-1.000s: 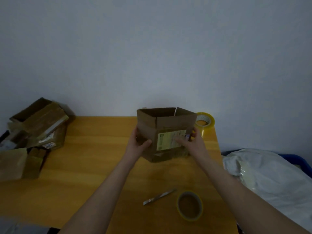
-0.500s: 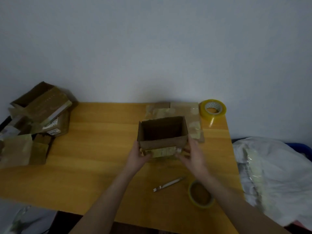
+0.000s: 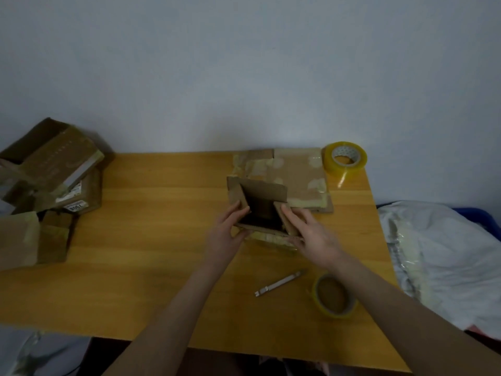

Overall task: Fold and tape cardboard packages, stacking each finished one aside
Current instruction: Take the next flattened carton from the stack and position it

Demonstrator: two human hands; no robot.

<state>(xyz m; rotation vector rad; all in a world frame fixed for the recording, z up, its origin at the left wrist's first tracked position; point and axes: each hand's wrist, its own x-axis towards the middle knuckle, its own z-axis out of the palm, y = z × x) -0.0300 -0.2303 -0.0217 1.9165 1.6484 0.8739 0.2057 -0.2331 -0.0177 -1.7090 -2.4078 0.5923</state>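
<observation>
Box [image 3: 263, 191] now stands mouth-up on the tabletop [image 3: 162, 213], right of centre toward the far edge. A second ago it was held up, label toward the person. Left hand [image 3: 226, 234] and right hand [image 3: 311, 234] press its side flaps inward, fingers straight and close together, gripping nothing. Folding is under way; taping likely follows. A cardboard sheet [image 3: 298, 180] lies just behind, a tape roll [image 3: 344, 158] sits at the far right corner, and a second roll [image 3: 334, 295] and a slim tool [image 3: 280, 283] lie near the front edge. Finished boxes [image 3: 51, 169] pile at the left edge.
</observation>
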